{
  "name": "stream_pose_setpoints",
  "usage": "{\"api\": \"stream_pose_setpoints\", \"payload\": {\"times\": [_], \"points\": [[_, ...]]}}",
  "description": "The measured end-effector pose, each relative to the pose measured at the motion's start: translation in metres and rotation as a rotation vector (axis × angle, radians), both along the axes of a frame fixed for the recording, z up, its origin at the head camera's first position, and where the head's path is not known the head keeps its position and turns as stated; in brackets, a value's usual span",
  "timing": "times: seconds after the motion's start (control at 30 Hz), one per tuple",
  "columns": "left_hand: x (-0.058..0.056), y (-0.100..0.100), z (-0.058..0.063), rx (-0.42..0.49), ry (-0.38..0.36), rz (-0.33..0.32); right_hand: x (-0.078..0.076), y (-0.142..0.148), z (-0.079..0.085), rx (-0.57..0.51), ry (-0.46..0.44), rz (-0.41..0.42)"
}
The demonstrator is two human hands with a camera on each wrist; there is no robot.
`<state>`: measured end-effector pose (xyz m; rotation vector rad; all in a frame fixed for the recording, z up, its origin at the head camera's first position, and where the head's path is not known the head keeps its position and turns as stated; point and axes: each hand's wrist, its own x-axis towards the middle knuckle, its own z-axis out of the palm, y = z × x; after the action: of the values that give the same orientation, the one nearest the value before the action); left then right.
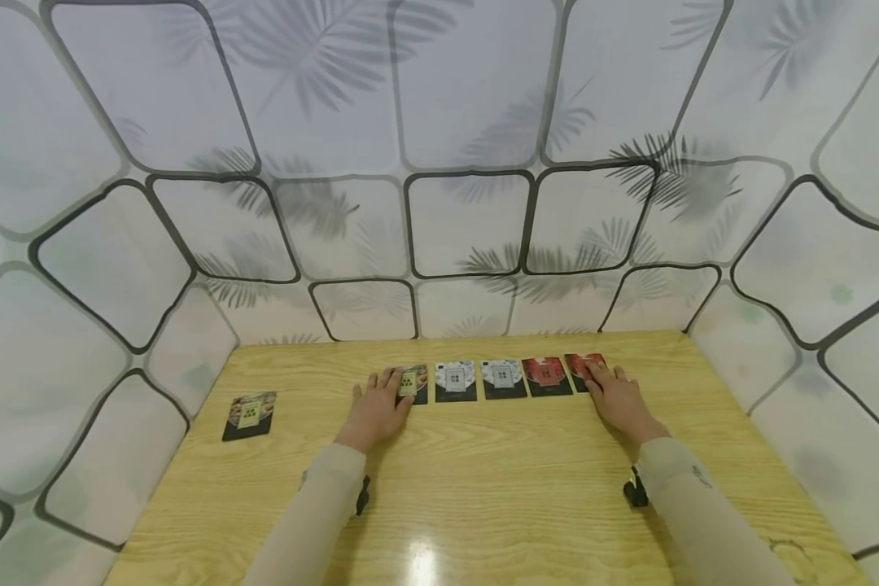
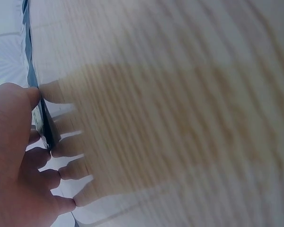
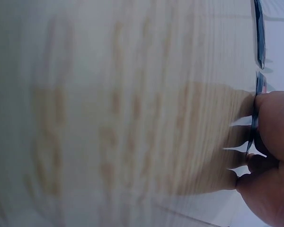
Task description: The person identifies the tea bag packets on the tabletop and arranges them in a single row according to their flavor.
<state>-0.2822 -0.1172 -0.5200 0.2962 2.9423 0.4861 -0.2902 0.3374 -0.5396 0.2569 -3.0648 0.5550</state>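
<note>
In the head view, my left hand (image 1: 378, 410) rests at the left end of a row of flat printed packets. Its fingers touch the yellow-and-brown packet (image 1: 414, 384) there and partly cover it. At the row's other end my right hand (image 1: 621, 400) touches the end red-and-black packet (image 1: 580, 371). Between the hands lie a white-and-black packet (image 1: 456, 381), a second one like it (image 1: 504, 379) and another red-and-black packet (image 1: 547, 376). In the wrist views, the left thumb (image 2: 32, 97) and right thumb (image 3: 262, 101) touch the packets' edges. Both hands' fingers are spread on the tabletop.
Apart from the row, another yellow-and-brown packet (image 1: 249, 415) lies near the left side of the wooden table (image 1: 483, 480). Patterned fabric walls (image 1: 469, 224) enclose the table at the back and both sides.
</note>
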Motion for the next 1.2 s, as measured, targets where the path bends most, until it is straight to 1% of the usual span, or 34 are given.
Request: {"api": "stream_pose_setpoints", "payload": {"times": [0.23,0.57,0.73,0.97,1.2], "points": [[0.0,0.0,0.001,0.008,-0.008,0.002,0.001,-0.001,0.001,0.0,-0.006,0.001],[-0.004,-0.003,-0.004,0.008,-0.016,0.005,0.001,-0.001,0.002,-0.001,-0.018,-0.005],[-0.004,-0.009,-0.004,0.004,-0.006,-0.001,0.0,0.0,0.0,0.0,-0.015,-0.005],[0.002,-0.031,0.002,-0.04,0.061,-0.025,0.001,-0.001,0.002,-0.005,-0.023,-0.005],[0.014,-0.069,0.005,-0.024,0.091,0.01,0.003,-0.004,0.005,0.005,0.029,0.007]]}}
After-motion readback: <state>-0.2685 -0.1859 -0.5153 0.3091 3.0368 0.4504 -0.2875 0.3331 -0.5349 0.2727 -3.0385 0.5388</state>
